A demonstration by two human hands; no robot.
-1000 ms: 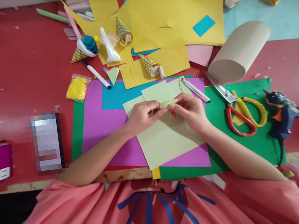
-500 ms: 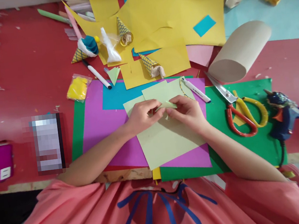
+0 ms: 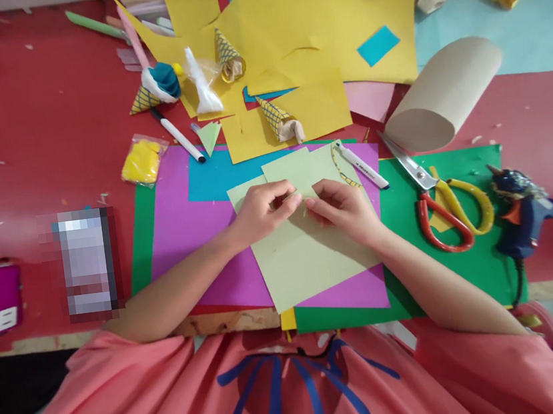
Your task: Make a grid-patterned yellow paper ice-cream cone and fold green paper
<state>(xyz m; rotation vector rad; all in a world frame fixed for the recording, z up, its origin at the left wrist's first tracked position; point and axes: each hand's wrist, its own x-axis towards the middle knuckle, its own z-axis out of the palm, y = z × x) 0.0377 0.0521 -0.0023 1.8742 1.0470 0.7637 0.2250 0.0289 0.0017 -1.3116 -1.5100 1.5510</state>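
Over pale green sheets [image 3: 313, 256], my left hand [image 3: 268, 213] and my right hand [image 3: 344, 209] face each other with their fingertips nearly meeting. The left thumb and fingers are pinched on a small piece of light green paper, of which just a thin edge shows. The right thumb and fingers are pinched too, with a pale sliver of paper [image 3: 305, 209] at the thumb tip. Most of the piece is hidden by the fingers. Close to the right hand lie a white marker [image 3: 363, 165] and a curved yellow patterned strip [image 3: 347, 175].
Scissors with red and yellow handles [image 3: 445, 210], a blue glue gun [image 3: 522, 217] and a cardboard tube [image 3: 448, 92] lie to the right. Patterned paper cones [image 3: 273, 117] rest on yellow sheets [image 3: 333, 12] behind. On the left are a phone [image 3: 86, 260] and a yellow packet [image 3: 142, 160].
The light green paper, visible between both hands before, is now mostly hidden in the fingers. The fingertips have shifted slightly, and the right fingers are curled more.
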